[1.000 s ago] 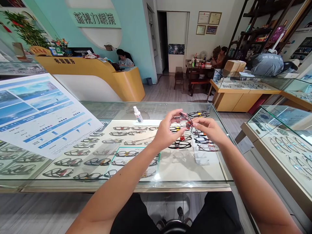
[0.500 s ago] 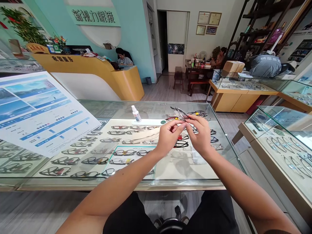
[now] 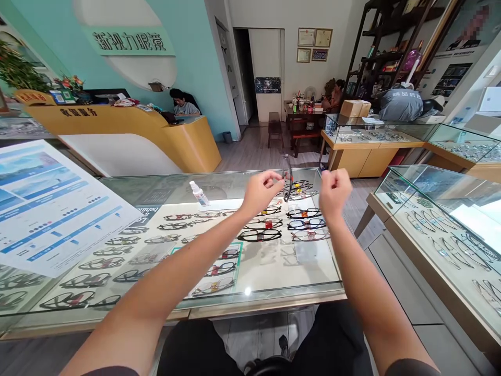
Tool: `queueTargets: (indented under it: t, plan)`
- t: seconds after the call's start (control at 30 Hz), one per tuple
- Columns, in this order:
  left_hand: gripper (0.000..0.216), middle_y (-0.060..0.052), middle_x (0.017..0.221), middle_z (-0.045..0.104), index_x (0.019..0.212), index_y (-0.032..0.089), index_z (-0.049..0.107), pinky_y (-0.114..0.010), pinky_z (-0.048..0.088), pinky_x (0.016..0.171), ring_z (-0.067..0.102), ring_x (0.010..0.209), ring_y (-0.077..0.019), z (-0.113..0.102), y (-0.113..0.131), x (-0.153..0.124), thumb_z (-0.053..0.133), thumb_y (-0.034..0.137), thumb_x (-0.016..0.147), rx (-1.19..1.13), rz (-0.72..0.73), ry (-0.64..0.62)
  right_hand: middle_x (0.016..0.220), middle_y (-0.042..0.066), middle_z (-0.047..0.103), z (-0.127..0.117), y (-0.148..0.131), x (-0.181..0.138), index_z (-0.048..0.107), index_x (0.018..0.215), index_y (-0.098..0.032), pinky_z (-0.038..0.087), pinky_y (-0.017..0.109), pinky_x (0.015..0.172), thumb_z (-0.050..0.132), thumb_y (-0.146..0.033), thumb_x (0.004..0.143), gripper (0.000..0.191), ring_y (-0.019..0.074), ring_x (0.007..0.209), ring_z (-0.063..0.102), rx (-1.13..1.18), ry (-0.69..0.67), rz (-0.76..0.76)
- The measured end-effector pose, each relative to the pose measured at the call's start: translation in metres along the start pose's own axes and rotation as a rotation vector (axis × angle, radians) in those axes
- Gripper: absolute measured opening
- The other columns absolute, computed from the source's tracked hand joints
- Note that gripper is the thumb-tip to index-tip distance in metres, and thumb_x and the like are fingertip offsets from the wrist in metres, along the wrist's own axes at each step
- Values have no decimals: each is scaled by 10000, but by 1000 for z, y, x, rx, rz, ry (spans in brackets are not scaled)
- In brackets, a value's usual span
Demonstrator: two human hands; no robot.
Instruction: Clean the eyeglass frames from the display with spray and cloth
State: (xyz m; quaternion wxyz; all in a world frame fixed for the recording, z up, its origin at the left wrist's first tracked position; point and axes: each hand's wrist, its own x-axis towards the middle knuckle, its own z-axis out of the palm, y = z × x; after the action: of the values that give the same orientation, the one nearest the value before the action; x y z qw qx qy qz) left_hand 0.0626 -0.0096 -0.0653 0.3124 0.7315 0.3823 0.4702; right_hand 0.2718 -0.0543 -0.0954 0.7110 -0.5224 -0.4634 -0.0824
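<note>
Over the far part of the glass display counter [image 3: 219, 181], my left hand [image 3: 261, 192] pinches a dark-framed pair of eyeglasses [image 3: 288, 183], held up nearly on edge and somewhat blurred. To its right, my right hand [image 3: 335, 194] is raised apart from the glasses with its fingers curled closed. Whatever those fingers hold, if anything, is hidden. Beneath my hands, several eyeglass frames [image 3: 260, 236] lie in rows under the counter glass. A white spray bottle [image 3: 200, 194] stands on top, left of my left hand.
A printed sheet [image 3: 58, 209] rises at the counter's left. Another glass showcase [image 3: 434, 224] stands close on my right. Farther back are a yellow reception desk [image 3: 191, 141] with a person [image 3: 185, 106] behind it, a dark table [image 3: 303, 110] and another seated person [image 3: 337, 96].
My hands, together at the glasses before, are now apart. The right hand has let go of the glasses and moved right; the left keeps them, now turned more upright. The view has shifted rightward.
</note>
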Motion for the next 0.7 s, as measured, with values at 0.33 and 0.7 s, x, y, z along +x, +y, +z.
queueTargets:
  t: [0.33, 0.7]
  plan:
    - [171, -65, 983, 814, 897, 227, 787, -326, 395, 662, 687, 844, -233, 72, 19, 73, 684, 349, 838, 846, 227, -833, 601, -62, 164, -15, 101, 32, 191, 624, -275, 172, 363, 590, 537, -403, 1033, 551, 135, 594, 158, -159, 45, 552]
    - [261, -144, 1115, 828, 1045, 217, 854, -354, 532, 828, 764, 997, -308, 104, -12, 72, 725, 303, 836, 984, 189, -916, 588, -73, 148, -7, 124, 20, 241, 599, -270, 214, 373, 614, 515, -428, 1040, 543, 157, 602, 168, -314, -72, 536]
